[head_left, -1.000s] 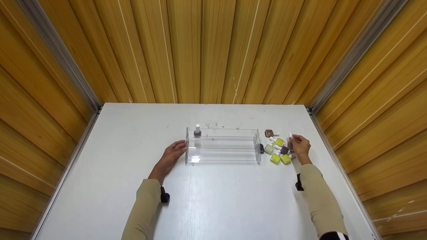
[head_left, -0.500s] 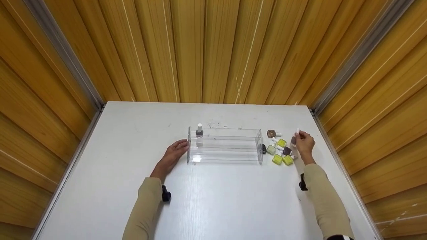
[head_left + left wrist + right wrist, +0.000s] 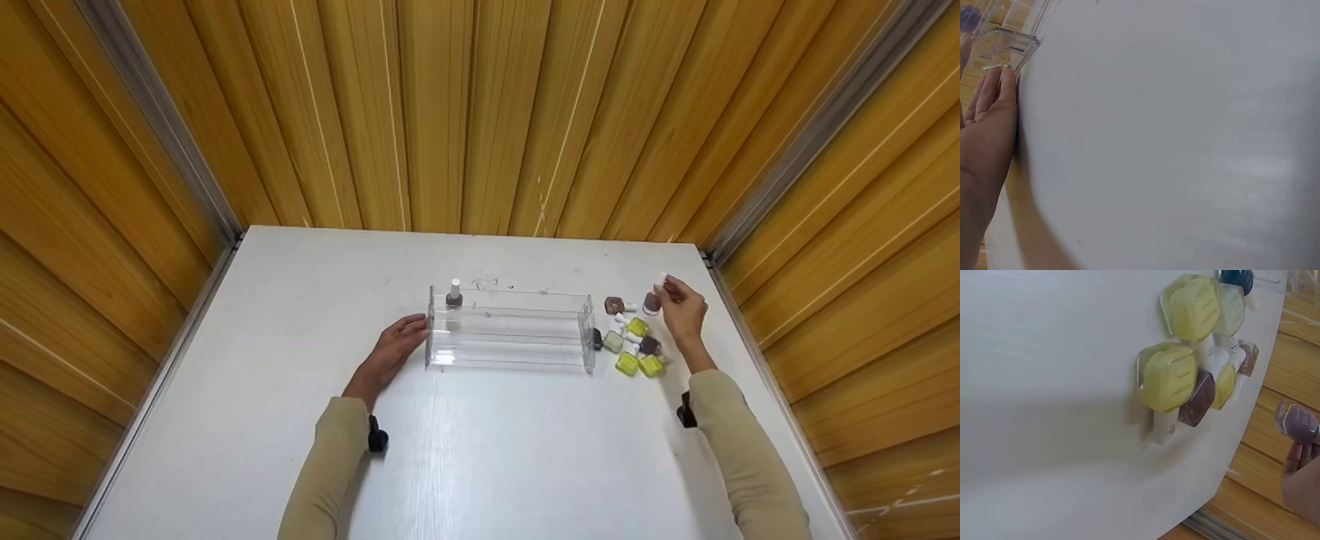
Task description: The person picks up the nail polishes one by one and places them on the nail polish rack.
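A clear acrylic tiered rack (image 3: 517, 330) stands on the white table. My left hand (image 3: 391, 352) rests its fairly straight fingers against the rack's left end; the left wrist view shows the fingertips (image 3: 1008, 79) at the clear end panel. On the top tier, at the left, one dark nail polish bottle with a white cap (image 3: 454, 295) stands upright. My right hand (image 3: 684, 309) pinches a mauve nail polish bottle (image 3: 1300, 424) by its white cap, held up off the table beyond the pile. Part of the right hand is cut off in its wrist view.
Right of the rack lies a loose group of nail polish bottles: several yellow (image 3: 1168, 379), a pale green one (image 3: 613, 342), a dark purple one (image 3: 649, 345), a brown glittery one (image 3: 614, 305) and a dark one (image 3: 597, 339) by the rack's end. Wood-patterned walls (image 3: 510, 112) surround the table.
My right hand has lifted the mauve bottle away from the group and moved it farther back. My left hand stays at the rack's left end. The head view has shifted slightly.
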Demonstrator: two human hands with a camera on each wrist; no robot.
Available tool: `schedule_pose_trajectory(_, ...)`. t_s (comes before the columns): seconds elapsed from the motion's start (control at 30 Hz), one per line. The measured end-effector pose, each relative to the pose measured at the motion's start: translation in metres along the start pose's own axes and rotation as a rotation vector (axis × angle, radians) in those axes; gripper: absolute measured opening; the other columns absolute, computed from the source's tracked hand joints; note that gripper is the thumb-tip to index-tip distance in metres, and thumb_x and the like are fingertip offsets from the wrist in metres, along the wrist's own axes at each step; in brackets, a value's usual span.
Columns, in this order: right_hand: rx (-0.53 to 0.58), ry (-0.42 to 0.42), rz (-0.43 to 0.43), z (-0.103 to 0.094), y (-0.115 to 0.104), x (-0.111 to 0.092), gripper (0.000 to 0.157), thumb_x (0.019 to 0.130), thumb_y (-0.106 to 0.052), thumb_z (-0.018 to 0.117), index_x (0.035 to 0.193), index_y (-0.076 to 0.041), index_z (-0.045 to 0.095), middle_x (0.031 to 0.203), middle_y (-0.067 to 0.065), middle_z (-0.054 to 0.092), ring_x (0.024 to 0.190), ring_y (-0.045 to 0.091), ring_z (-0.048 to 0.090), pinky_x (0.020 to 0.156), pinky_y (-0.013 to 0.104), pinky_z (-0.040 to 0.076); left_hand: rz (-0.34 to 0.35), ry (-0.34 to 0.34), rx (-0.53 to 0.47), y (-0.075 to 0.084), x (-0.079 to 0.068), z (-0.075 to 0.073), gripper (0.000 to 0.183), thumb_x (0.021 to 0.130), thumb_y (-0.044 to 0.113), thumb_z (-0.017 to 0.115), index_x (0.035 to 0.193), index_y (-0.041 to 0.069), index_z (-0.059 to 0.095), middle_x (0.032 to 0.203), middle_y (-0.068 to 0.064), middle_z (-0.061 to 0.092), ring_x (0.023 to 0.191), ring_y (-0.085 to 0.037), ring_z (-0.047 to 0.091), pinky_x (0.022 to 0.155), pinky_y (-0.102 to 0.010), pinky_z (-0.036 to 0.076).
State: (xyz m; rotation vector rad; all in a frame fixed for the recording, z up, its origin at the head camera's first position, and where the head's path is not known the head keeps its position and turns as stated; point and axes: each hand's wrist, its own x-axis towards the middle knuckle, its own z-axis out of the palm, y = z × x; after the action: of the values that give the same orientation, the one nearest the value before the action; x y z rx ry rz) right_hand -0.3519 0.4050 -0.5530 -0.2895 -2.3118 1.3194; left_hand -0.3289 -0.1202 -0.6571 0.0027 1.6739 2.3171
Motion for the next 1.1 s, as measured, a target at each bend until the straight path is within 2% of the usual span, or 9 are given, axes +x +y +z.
schedule_pose_trajectory(0.23,0.049,-0.103,-0.043,0.014,-0.030,-0.009,0.033,0.100,-0.011,0.066,0.128,0.006,0.066,0.120,0.029,0.070,0.085,-0.014,0.057,0.077,0.001,0.047,-0.003,0.008,0.012,0.000,-0.002,0.000,0.050,0.100,0.006,0.064,0.147,-0.001,0.047,0.152,-0.022,0.052,0.143,-0.029,0.048,0.119,-0.031,0.039)
schedule_pose_trajectory(0.37,0.077,-0.151,-0.072,0.023,-0.050,-0.017,0.032,0.099,-0.009,0.067,0.126,0.007,0.067,0.119,0.031,0.070,0.084,-0.014,0.058,0.079,0.001,0.047,-0.009,0.013,-0.005,0.000,-0.003,0.000,0.049,0.100,0.005,0.064,0.146,0.000,0.048,0.151,-0.021,0.053,0.142,-0.027,0.048,0.119,-0.030,0.039)
schedule_pose_trajectory(0.6,0.153,-0.236,-0.144,0.023,-0.115,-0.041,0.028,0.097,0.003,0.065,0.121,0.015,0.065,0.115,0.037,0.068,0.089,0.002,0.069,0.079,0.006,0.053,-0.006,0.009,0.015,0.000,0.000,0.000,0.050,0.100,0.008,0.066,0.146,0.001,0.049,0.150,-0.019,0.055,0.140,-0.024,0.050,0.117,-0.028,0.041)
schedule_pose_trajectory(0.7,0.193,-0.260,-0.152,0.026,-0.132,-0.045,0.028,0.096,0.004,0.065,0.122,0.016,0.064,0.117,0.038,0.067,0.092,0.007,0.070,0.082,0.009,0.054,-0.016,0.009,0.014,0.001,0.000,0.000,0.051,0.100,0.008,0.066,0.147,0.001,0.048,0.152,-0.020,0.053,0.143,-0.026,0.048,0.119,-0.030,0.039)
schedule_pose_trajectory(0.9,0.249,-0.310,-0.191,0.037,-0.152,-0.050,0.028,0.095,0.004,0.066,0.121,0.016,0.064,0.116,0.037,0.067,0.092,0.006,0.069,0.085,0.011,0.055,-0.022,0.009,0.005,0.004,0.000,0.000,0.053,0.099,0.008,0.067,0.148,0.000,0.047,0.154,-0.022,0.049,0.146,-0.030,0.044,0.125,-0.037,0.034)
schedule_pose_trajectory(1.1,0.245,-0.347,-0.247,0.046,-0.165,-0.056,0.028,0.095,0.006,0.066,0.121,0.016,0.064,0.116,0.037,0.068,0.095,0.007,0.069,0.087,0.013,0.055,-0.016,0.009,-0.002,0.001,0.003,0.001,0.052,0.099,0.008,0.066,0.147,0.000,0.047,0.153,-0.021,0.050,0.146,-0.030,0.045,0.125,-0.037,0.034)
